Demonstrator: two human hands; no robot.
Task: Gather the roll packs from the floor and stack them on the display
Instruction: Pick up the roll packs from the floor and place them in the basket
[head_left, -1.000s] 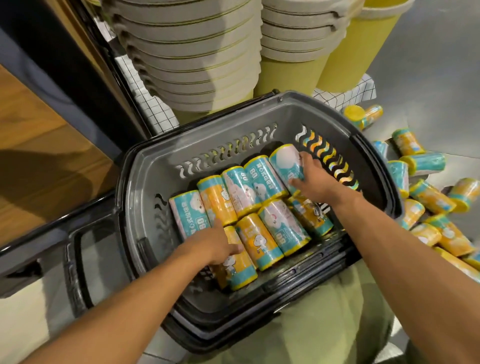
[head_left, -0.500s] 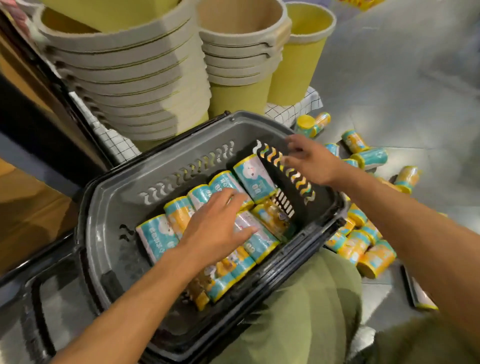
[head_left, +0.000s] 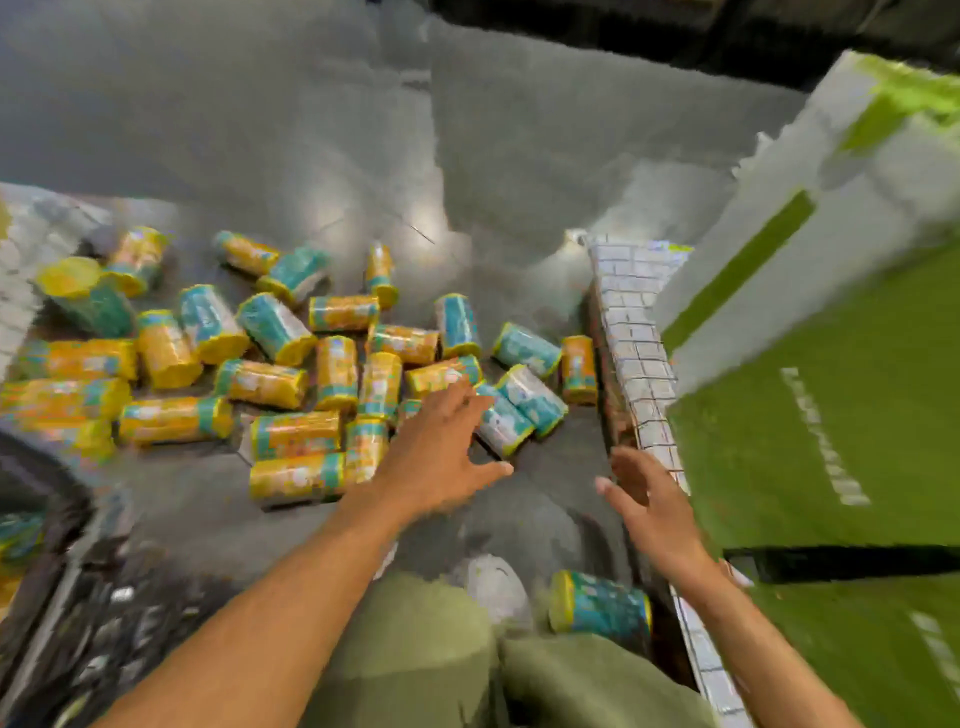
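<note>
Floor view, smeared by a quick turn of the head. At the near left edge only a dark sliver of the basket (head_left: 41, 525) shows. Half a second ago it filled the view, with the person's left palm pressing on packs inside it and the right hand at its rim. Now both hands have left it and the gaze has swung right to the grey floor (head_left: 311, 130).

Many roll packs (head_left: 332, 374), yellow and teal, lie scattered on their sides across the left and middle of the floor, some touching, none stacked. Right of centre the left hand (head_left: 441, 447) reaches out over the pile, fingers spread and holding nothing, its fingertips just at a teal pack (head_left: 501, 423); the blur hides whether they touch it. Below, olive trousers (head_left: 415, 649) show the person crouching, and a lone pack (head_left: 597, 605) lies near beside the knee.

Further right, the right hand (head_left: 649, 499) is stretched forward, fingers straight and loosely apart, also empty. Just beside it runs a white grid-patterned edge (head_left: 634, 338), and beyond that, far right, a green panel (head_left: 831, 415) with white lettering too blurred to read.

This looks like the start of another pick-up: the last batch is set down, a new grab is beginning, and most packs appear to be on the floor, so the job seems far from finished
</note>
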